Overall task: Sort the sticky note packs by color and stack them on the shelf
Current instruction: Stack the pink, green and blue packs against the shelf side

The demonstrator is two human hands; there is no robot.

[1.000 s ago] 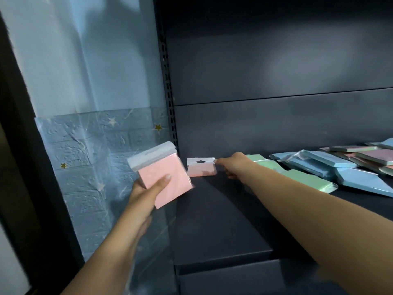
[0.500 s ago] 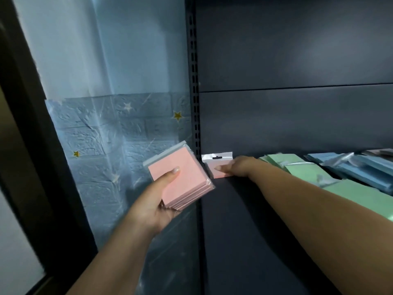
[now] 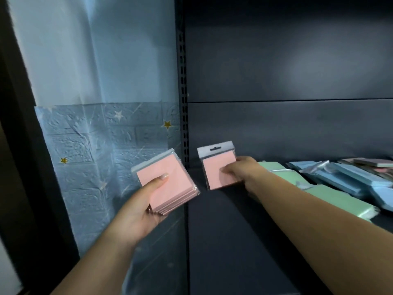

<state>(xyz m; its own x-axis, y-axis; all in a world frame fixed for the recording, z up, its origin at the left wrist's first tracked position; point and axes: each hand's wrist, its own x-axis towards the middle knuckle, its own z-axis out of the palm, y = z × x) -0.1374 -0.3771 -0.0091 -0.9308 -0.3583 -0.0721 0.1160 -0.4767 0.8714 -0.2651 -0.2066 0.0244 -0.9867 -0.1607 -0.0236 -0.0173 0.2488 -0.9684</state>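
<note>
Dim light throughout, and the dark shelf unit [image 3: 276,231] is barely lit. A soft, pale sheen is seen on its back panel [image 3: 308,60] at upper right, with no hard glare. The blue wall covering [image 3: 95,60] on the left is brightest, lit from above. Deep black is held at the far left edge. Straight lines are bowed by the wide lens near the borders. Slight softness is noticed overall, and the packs [image 3: 344,177] at far right are smeared.

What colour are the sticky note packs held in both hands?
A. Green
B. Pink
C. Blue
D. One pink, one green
B: the left hand grips a stack of pink packs, and the right hand holds a single pink pack at the shelf's left end.
</note>
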